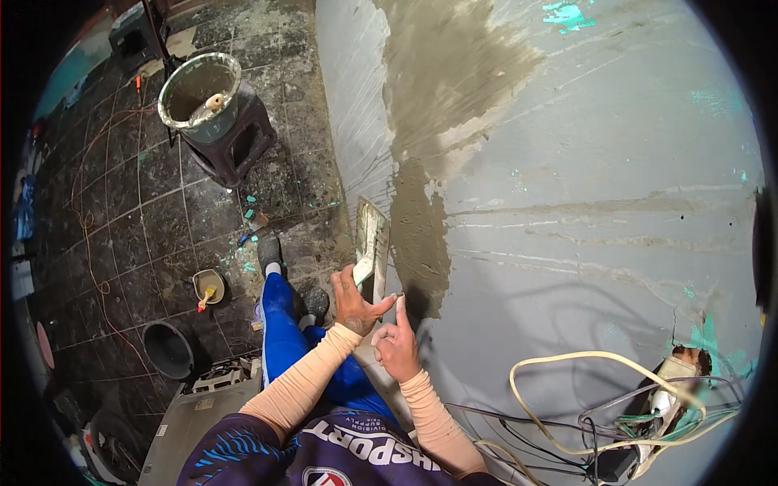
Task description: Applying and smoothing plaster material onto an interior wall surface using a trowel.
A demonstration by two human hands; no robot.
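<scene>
My left hand (353,304) is closed round the pale handle of a plastering trowel (374,231), whose long flat blade stands up beside the wall and is smeared with mortar. My right hand (397,350) has its index finger stretched out, the tip meeting my left thumb; its other fingers are curled, and no tool shows in it. A small dark speck sits near those fingertips, too small to name. Just right of the blade, a strip of wet grey-brown mortar (419,235) covers the wall, joining a wider smeared patch (446,69) above.
A mortar bucket (200,89) with a handled tool inside stands on a dark plastic stool (235,142). A small container with a brush (209,289) and a black basin (168,350) are on the tiled floor. Loose cables (604,356) hang by a wall opening at lower right.
</scene>
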